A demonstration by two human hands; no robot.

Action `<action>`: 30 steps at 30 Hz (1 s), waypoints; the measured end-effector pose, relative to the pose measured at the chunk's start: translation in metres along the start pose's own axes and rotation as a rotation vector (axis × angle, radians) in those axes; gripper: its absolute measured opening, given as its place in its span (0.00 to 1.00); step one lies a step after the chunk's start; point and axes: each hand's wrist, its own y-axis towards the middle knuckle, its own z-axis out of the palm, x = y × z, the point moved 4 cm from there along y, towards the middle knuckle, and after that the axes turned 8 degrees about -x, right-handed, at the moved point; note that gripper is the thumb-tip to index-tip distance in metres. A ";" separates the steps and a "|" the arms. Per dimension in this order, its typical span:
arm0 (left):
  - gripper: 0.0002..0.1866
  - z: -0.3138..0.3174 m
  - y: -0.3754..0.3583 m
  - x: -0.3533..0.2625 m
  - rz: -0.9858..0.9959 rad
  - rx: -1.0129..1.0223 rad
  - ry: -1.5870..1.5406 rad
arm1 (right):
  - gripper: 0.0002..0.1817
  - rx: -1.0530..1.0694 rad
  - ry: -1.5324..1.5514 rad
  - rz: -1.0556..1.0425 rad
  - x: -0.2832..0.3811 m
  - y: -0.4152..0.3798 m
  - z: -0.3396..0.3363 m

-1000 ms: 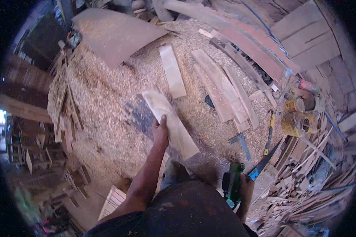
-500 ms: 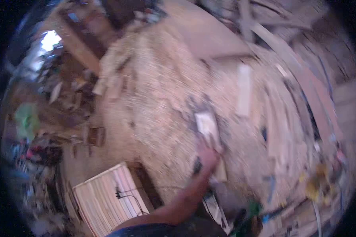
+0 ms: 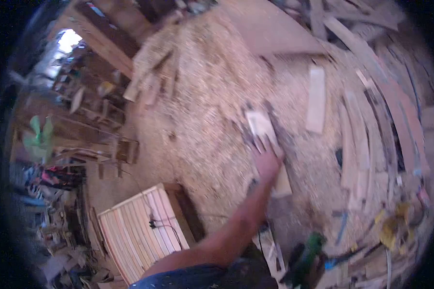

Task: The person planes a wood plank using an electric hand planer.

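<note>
My left hand [image 3: 269, 156] lies on a pale wooden board [image 3: 261, 123] with its fingers stretched along the wood. The board's near end shows past my wrist, and dark supports stick out around its far end. At the bottom edge, my right hand [image 3: 316, 273] is partly in view, wrapped around a green power tool [image 3: 314, 244]. Blur and the frame edge hide much of that tool, and its exact kind cannot be made out.
Wood shavings [image 3: 197, 120] cover the floor. A slatted wooden box [image 3: 135, 226] with a black cord on top stands at lower left. Long planks [image 3: 354, 144] lie to the right, near a yellow object [image 3: 395, 231]. A green fan [image 3: 38, 137] is at far left.
The view has shifted, so the surroundings sit differently in frame. My left hand stays on the board. More of the green tool shows at the bottom.
</note>
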 end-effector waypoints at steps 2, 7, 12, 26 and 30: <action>0.54 0.010 0.005 -0.002 0.000 -0.057 0.009 | 0.24 -0.017 -0.198 0.029 -0.010 -0.004 -0.002; 0.53 0.027 0.007 0.009 -0.004 -0.058 -0.086 | 0.21 0.043 -0.301 -0.030 0.019 0.007 0.045; 0.58 0.070 0.018 0.048 -0.336 0.069 -0.209 | 0.28 0.134 -0.465 -0.137 0.029 0.028 0.090; 0.63 0.084 0.027 0.068 -0.599 0.347 -0.614 | 0.40 0.475 -0.847 0.004 0.066 0.069 0.174; 0.54 0.081 0.023 0.064 -0.613 0.284 -0.670 | 0.34 0.418 -0.689 -0.132 0.159 0.045 0.201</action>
